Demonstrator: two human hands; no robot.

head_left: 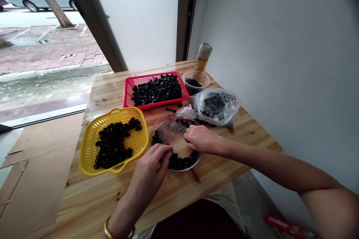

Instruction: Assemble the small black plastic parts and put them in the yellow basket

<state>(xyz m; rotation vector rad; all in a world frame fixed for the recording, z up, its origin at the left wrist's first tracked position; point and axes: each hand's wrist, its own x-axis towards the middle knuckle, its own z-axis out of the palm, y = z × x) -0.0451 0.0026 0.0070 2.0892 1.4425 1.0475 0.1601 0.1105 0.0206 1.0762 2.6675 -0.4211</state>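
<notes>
A round clear tray [160, 124] sits low on the table in front of me. Small black round pieces [181, 162] lie along its rim, and thin metal pins [171, 129] are scattered toward its far side. Over the near left of the tray, my left hand [154, 160] has thumb and forefinger pinched; whatever is at the tips is too small to name. My right hand [199, 137] is above the tray's right side with its fingers curled together. What they hold, if anything, is hidden. A gold bangle [107, 227] circles my left wrist.
A yellow basket [86, 149] with linked black pieces stands left; a red basket [128, 95] of black discs lies behind. To the right are a plastic bag [231, 101] of small dark parts, a clear bowl [206, 81] and a bottle [202, 58]. A wall [294, 63] rises at right.
</notes>
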